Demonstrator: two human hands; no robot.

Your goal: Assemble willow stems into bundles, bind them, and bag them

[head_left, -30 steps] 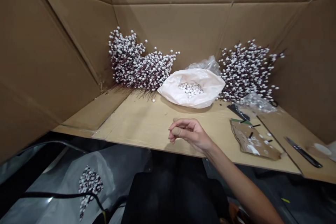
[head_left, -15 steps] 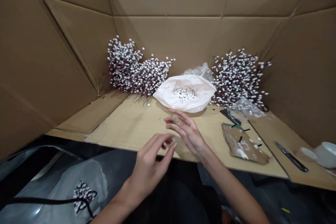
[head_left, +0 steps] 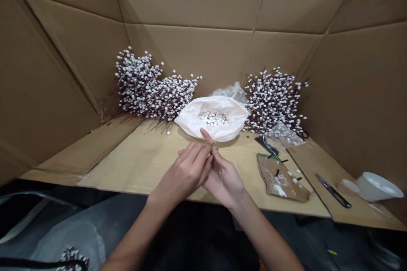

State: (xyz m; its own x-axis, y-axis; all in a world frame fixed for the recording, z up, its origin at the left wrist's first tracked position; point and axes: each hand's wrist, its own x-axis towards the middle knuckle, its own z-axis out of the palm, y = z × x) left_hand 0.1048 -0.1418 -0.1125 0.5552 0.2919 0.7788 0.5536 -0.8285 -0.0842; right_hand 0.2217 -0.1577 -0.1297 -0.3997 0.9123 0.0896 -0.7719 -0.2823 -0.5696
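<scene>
My left hand (head_left: 182, 172) and my right hand (head_left: 226, 180) meet over the front of the board, just before the white bag (head_left: 239, 115). My left fingers are bent and pressed together against the fingers of my right hand. A brownish band (head_left: 214, 148) wraps one right finger, close to my left fingertips. One right finger points out towards the bag, while other right fingers hide behind my left hand. Anything small between the hands cannot be made out. Inside the open bag lie many small white balls (head_left: 213, 118).
Bundles of white-berried stems lean at the left (head_left: 140, 82) and right (head_left: 275, 97). On the right lie a cardboard piece (head_left: 282, 175) with black sticks and white smears, a utility knife (head_left: 332, 190) and a white cup (head_left: 378, 186). Cardboard walls (head_left: 190, 46) surround the board.
My hands have come together from slightly apart, with my left fingers now against my right hand. The camera view has shifted, so the scene appears further left.
</scene>
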